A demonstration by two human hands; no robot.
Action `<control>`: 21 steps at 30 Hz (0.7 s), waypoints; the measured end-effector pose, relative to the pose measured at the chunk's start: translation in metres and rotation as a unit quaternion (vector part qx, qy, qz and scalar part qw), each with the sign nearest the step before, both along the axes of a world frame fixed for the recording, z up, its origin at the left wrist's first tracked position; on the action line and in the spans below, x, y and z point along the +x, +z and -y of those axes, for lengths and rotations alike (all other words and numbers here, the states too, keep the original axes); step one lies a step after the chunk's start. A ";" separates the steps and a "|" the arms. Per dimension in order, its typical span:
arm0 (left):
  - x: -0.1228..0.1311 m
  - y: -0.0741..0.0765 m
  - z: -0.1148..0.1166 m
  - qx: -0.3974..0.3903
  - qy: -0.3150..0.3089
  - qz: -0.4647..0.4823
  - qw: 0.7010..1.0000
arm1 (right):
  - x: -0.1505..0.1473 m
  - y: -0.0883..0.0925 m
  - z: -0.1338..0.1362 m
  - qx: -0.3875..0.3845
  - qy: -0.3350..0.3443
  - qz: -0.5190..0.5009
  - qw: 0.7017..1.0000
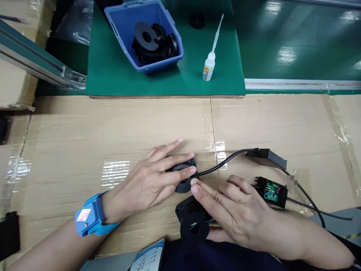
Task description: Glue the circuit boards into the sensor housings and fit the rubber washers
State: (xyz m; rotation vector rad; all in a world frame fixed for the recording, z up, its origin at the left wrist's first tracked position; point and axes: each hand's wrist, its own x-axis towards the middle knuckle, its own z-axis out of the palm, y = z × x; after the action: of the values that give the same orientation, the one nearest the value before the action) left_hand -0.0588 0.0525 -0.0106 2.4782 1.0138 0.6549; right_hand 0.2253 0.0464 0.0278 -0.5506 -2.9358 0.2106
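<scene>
My left hand (158, 177) lies with its fingers stretched over a black disc-shaped part (184, 185), fingertips pressing on its top. A black cable (222, 162) runs from this part to the right. My right hand (234, 210) has its fingertips at the disc's lower right edge, close to the cable. Its thumb and bent fingers close around the side of a second black round housing (189, 229) with a centre hole, where coloured wires show. My right hand partly covers that housing.
A flat black box (266, 158) and an opened black case with a green circuit board (272, 191) lie on the right with cables. Behind, a green board (191, 82) bears a blue bin (145, 67) of black parts and a white dropper bottle (209, 67).
</scene>
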 end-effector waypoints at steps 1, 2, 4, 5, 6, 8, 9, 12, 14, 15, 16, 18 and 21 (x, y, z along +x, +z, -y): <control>0.000 -0.001 0.000 -0.003 0.000 0.004 1.000 | 0.000 0.000 0.001 0.013 0.008 0.009 1.000; 0.000 -0.001 0.000 -0.006 0.001 0.007 1.000 | 0.001 0.001 0.002 0.025 0.014 0.016 0.999; 0.000 -0.001 0.001 -0.011 0.002 0.010 1.000 | 0.002 0.002 0.003 0.044 0.021 0.019 0.999; 0.000 -0.001 0.001 -0.014 0.003 0.010 1.000 | 0.002 0.002 0.003 0.052 0.022 0.014 0.998; 0.000 -0.001 0.001 -0.017 0.004 0.010 1.000 | 0.003 0.001 0.003 0.058 0.023 0.004 0.998; 0.000 0.000 0.002 -0.022 0.008 0.012 1.000 | 0.004 -0.001 0.003 0.061 0.021 -0.028 0.998; 0.000 0.000 0.002 -0.024 0.009 0.011 1.000 | 0.004 -0.003 0.002 0.057 0.016 -0.042 0.997; 0.001 0.001 0.002 -0.027 0.009 0.011 1.000 | 0.004 -0.007 0.001 0.037 -0.014 -0.079 0.996; 0.001 0.001 0.003 -0.027 0.007 0.010 1.000 | 0.002 -0.007 -0.001 0.018 -0.032 -0.091 0.995; 0.001 0.000 0.003 -0.027 0.006 0.010 1.000 | 0.001 -0.006 -0.002 0.009 -0.038 -0.097 0.995; 0.001 0.000 0.003 -0.028 0.005 0.009 1.000 | 0.000 -0.006 -0.004 0.000 -0.042 -0.101 0.994; 0.001 -0.001 0.002 -0.029 0.002 0.007 1.000 | -0.002 -0.005 -0.008 -0.018 -0.046 -0.106 0.993; 0.001 -0.003 0.002 -0.029 0.008 0.011 0.999 | -0.005 -0.004 -0.013 -0.032 -0.045 -0.102 0.993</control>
State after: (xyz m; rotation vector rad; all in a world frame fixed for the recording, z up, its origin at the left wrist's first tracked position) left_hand -0.0580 0.0509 -0.0137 2.4100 1.0313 0.6485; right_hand 0.2206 0.0590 0.0238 -0.6297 -2.7082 0.3315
